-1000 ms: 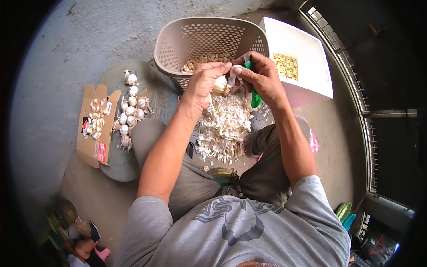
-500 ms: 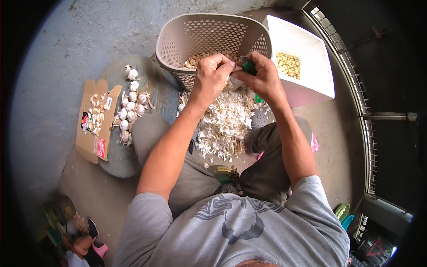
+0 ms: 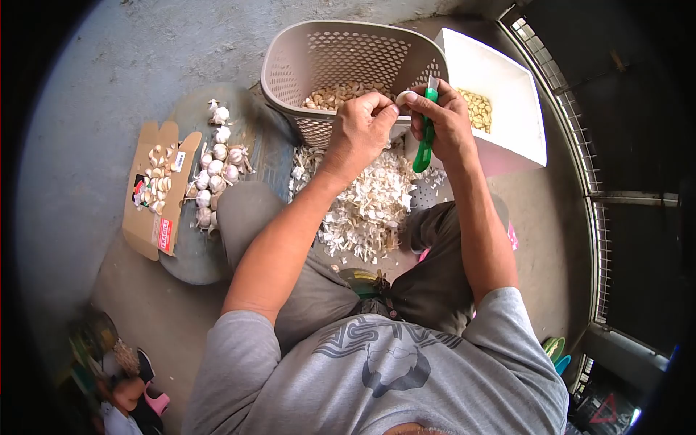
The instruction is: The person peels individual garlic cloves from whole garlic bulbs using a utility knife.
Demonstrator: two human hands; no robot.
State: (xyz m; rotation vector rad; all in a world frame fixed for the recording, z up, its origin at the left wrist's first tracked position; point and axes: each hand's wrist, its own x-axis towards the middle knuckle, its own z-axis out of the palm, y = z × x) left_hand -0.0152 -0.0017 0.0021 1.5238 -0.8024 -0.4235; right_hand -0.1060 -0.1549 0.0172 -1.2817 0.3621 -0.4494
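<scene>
My right hand [image 3: 448, 123] is closed around a green utility knife [image 3: 426, 134], its blade pointing up and away from me. Between that hand's thumb and fingertips and my left hand is a pale garlic clove [image 3: 403, 98]. My left hand [image 3: 359, 130] is pinched, thumb against fingers, at the clove's near left side; the exact contact is partly hidden. Both hands are raised over the near rim of a brown perforated basket [image 3: 290, 65], which has garlic cloves [image 3: 337, 96] inside. Below them lies a heap of garlic skins [image 3: 370, 203].
A white foam box [image 3: 507, 94] with peeled cloves [image 3: 477, 109] stands right of the basket. On the left, garlic bulbs [image 3: 216, 167] lie on a round grey surface [image 3: 192, 264], beside a cardboard box flap [image 3: 138, 232] carrying cloves. Another person's leg [image 3: 130, 391] shows at lower left.
My hands have shifted slightly apart and my right hand has turned, bringing the knife upright and into full view. The clove now shows between my fingertips.
</scene>
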